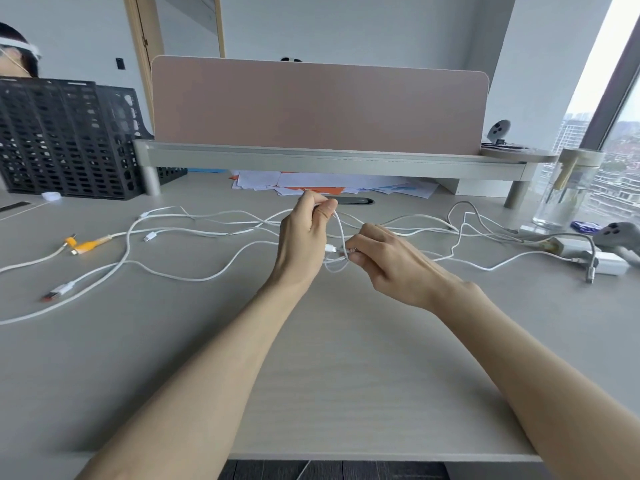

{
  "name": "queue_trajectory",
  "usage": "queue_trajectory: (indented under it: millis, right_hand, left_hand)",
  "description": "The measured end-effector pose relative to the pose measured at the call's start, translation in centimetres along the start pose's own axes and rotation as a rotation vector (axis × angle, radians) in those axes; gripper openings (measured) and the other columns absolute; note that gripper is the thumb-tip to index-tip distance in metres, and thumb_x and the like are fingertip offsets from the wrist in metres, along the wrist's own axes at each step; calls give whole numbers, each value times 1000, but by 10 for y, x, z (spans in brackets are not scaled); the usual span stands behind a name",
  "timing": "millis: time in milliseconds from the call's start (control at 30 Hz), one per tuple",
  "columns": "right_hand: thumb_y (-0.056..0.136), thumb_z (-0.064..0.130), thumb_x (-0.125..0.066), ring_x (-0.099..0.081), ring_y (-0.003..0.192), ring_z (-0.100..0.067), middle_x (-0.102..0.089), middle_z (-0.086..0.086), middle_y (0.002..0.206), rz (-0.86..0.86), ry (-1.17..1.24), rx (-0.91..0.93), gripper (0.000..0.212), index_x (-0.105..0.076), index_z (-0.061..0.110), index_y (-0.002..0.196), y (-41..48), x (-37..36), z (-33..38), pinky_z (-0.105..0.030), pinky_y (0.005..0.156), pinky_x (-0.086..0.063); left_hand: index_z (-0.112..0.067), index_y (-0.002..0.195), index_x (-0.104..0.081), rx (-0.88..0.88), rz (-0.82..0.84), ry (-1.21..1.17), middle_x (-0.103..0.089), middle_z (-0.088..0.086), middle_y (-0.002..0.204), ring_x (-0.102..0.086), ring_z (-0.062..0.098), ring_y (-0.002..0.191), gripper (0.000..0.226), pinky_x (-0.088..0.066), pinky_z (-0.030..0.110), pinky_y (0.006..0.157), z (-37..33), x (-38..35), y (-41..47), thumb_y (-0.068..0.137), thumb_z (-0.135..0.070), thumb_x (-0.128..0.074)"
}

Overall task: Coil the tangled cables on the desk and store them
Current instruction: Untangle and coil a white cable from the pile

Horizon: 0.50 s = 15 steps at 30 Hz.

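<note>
Several white cables [194,233] lie tangled across the grey desk [311,375], running from the far left to the right edge. My left hand [304,233] is raised at the desk's middle, fingers closed on a loop of white cable [341,233]. My right hand [384,258] sits just to its right, pinching the same cable near a small connector [331,249]. A short loop hangs below both hands. An orange-tipped cable end [88,244] lies at the left. A white plug [57,292] lies nearer the front left.
A monitor riser [329,157] with a pink panel spans the back, papers [311,183] under it. A black mesh organizer [65,140] stands back left, a glass jar [568,192] back right. White chargers [602,263] and a grey controller [620,233] lie at right. Another person sits far left.
</note>
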State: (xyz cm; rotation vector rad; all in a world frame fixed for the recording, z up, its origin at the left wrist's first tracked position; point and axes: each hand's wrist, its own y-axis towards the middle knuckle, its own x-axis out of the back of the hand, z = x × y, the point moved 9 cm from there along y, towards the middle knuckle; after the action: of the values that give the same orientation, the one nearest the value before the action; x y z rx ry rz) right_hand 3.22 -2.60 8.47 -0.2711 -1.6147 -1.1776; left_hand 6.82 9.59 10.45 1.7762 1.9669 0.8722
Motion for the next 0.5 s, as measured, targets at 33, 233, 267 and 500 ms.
queue_trajectory:
  millis: [33, 233, 267, 500]
  right_hand:
    - [99, 20, -41, -38, 78, -14, -52, -4, 90, 0, 17, -4, 23, -61, 9, 101, 0, -1, 0, -21, 72, -30]
    - [99, 20, -41, -40, 73, -16, -49, -2, 88, -24, 125, -45, 24, -61, 7, 99, 1, -2, -1, -21, 69, -31]
    - [98, 21, -41, -40, 72, -12, -48, -1, 88, -34, 158, -62, 24, -61, 7, 99, 1, 0, -1, -17, 68, -32]
    - [100, 15, -43, -48, 75, 7, -52, 5, 84, -80, 288, -156, 23, -63, 4, 102, 1, 6, -5, -6, 70, -34]
  left_hand:
    - [-11, 88, -53, -21, -4, 23, -43, -11, 60, -39, 5, 57, 16, -33, 21, 58, -1, 0, -1, 100, -21, -49]
    - [-6, 94, -54, -133, -45, 91, -46, -14, 62, -41, 6, 59, 18, -31, 27, 60, -5, 4, -4, 100, -21, -48]
    - [-7, 93, -54, -156, -51, 102, -47, -15, 62, -42, 4, 59, 17, -30, 26, 59, -7, 5, -4, 100, -21, -48]
    - [-4, 95, -52, -276, -70, 185, -56, -3, 85, -43, 13, 75, 29, -35, 28, 68, -8, 6, -8, 99, -31, -42]
